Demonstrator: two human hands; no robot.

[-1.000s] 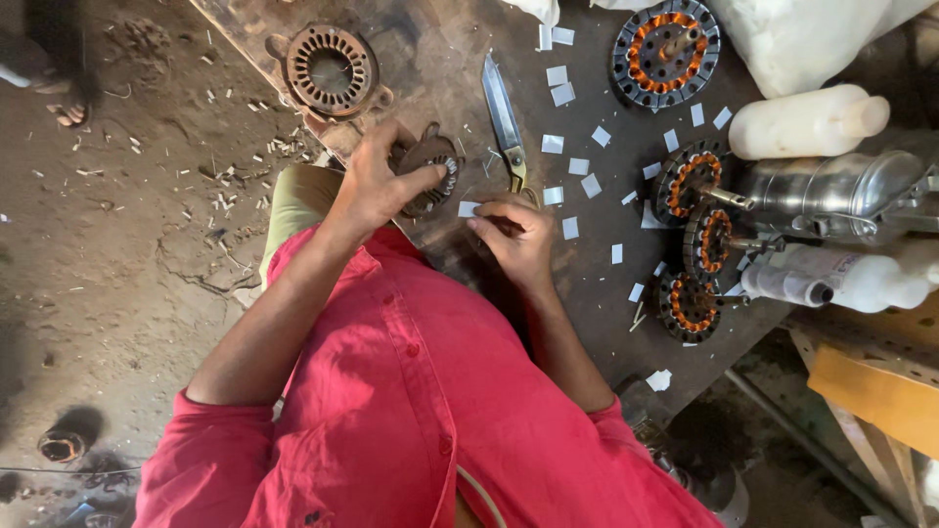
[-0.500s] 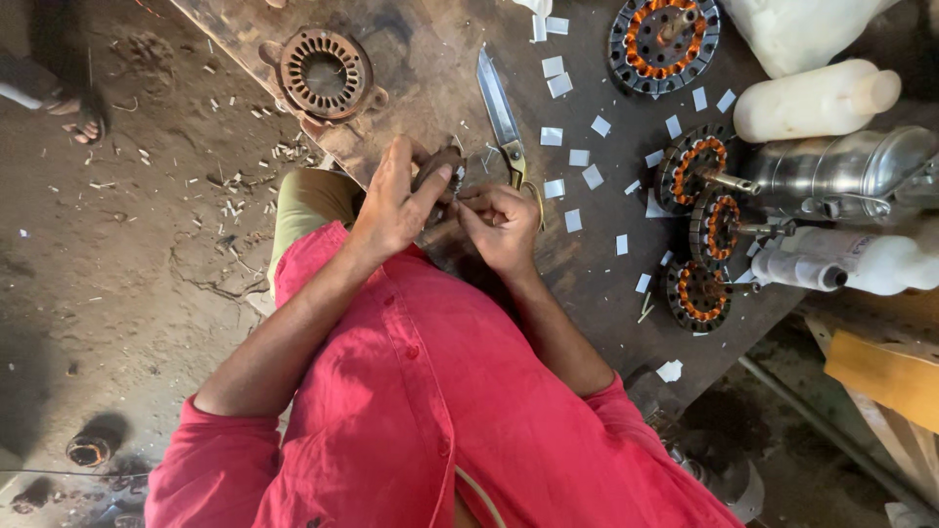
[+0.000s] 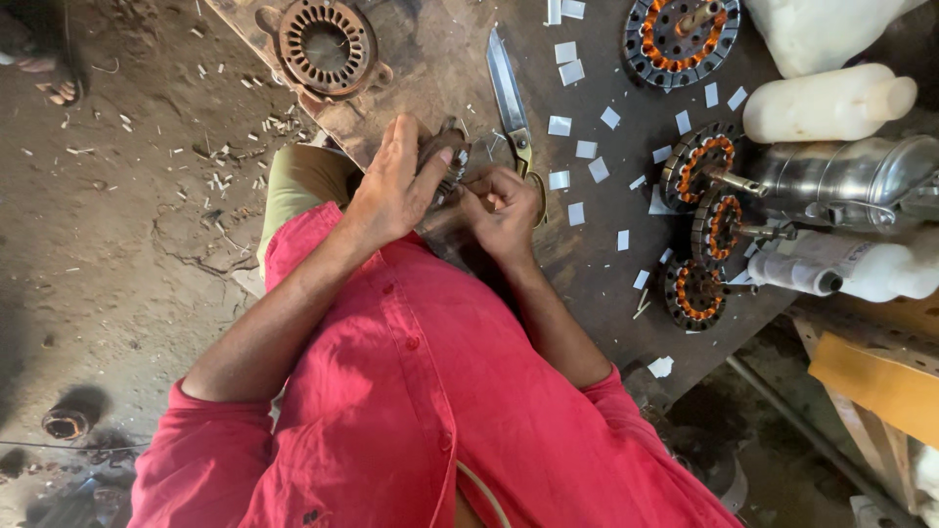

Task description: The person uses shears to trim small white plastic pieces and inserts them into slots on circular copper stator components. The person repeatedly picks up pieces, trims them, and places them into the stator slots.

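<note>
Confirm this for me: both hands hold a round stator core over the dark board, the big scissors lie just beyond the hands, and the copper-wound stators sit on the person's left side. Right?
One detail is off. In the head view the copper-wound stators sit on the person's right side, by the white bottles. The rest stands: left hand and right hand hold the stator core over the board, scissors just beyond.

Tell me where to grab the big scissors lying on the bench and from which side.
Probably the scissors by the looped handles, nearest the right hand. The blades point away toward the bench's far edge, so come from the person's side, keeping fingers off the tip.
</note>
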